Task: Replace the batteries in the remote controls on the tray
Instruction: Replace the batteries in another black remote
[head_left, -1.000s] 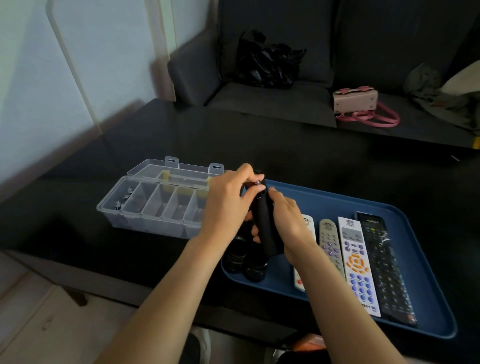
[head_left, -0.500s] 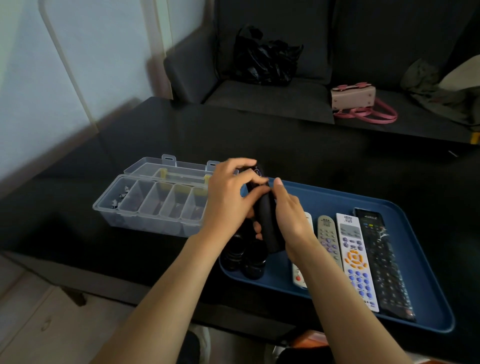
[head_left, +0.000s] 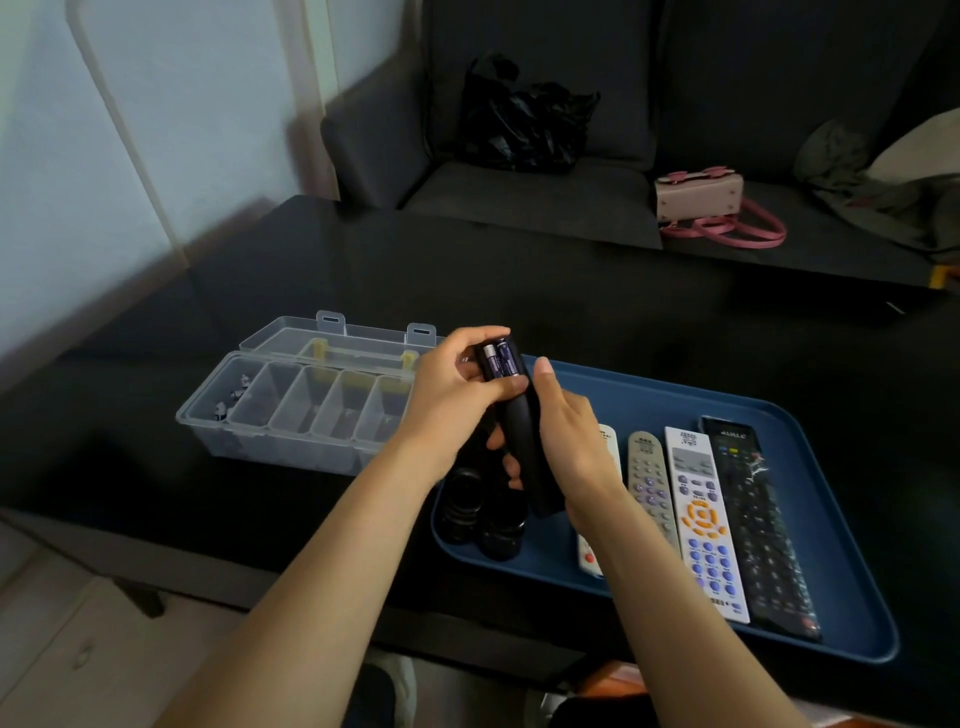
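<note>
The slim black plastic remote control (head_left: 524, 436) stands nearly upright in your hands, back towards you, above the near left corner of the blue plastic tray (head_left: 649, 400). Its battery bay is uncovered at the top, with two purple cylindrical batteries (head_left: 500, 359) side by side in it. Your left hand (head_left: 457, 400) is curled around the upper body, thumb pressed just below the cells; your right hand (head_left: 566, 441) is wrapped around the lower half.

I'd judge the risk to be a cell springing out as you pry: it could roll off the black table (head_left: 519, 270) or in among the four other remotes (head_left: 701, 509) lying to the right. Mixing old and new cells is likely too if you drop them carelessly in the clear compartmented plastic box (head_left: 296, 410) on the left.

Half a second ago your left fingers covered the top of the remote; now the cover is off and the batteries show.
</note>
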